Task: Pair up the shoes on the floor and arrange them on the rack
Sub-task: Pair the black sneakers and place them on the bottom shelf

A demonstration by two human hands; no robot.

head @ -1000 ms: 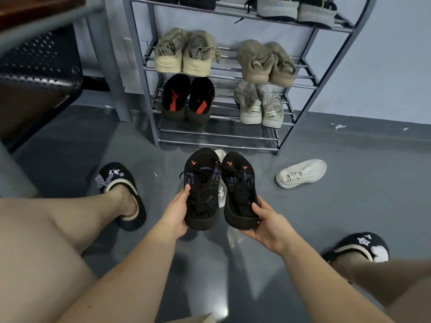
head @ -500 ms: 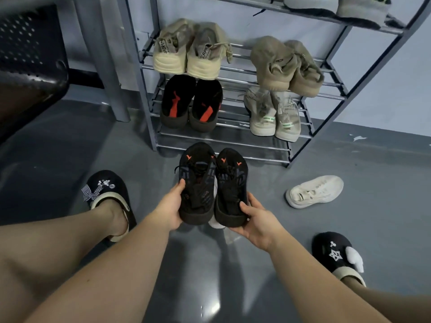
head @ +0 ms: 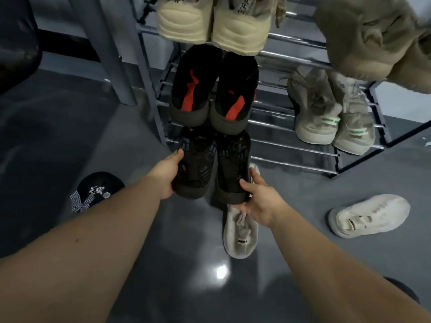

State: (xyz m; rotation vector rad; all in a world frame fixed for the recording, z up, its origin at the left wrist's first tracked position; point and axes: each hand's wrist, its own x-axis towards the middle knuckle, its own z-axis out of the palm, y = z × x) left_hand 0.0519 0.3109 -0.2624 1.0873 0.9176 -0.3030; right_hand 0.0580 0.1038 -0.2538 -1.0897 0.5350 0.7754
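While gripped, both black mesh shoes sit side by side.

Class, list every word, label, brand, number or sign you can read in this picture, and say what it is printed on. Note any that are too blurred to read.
"APP", cut off by the frame edge: on the heel tab of the right cream shoe on the rack.
Small dark tag on the white shoe on the floor: too small to read.
Dark tag on the grey shoe on the floor: too blurred to read.

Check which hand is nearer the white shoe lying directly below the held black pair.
Right. The right hand overlaps the white shoe in view; the left hand is farther left.
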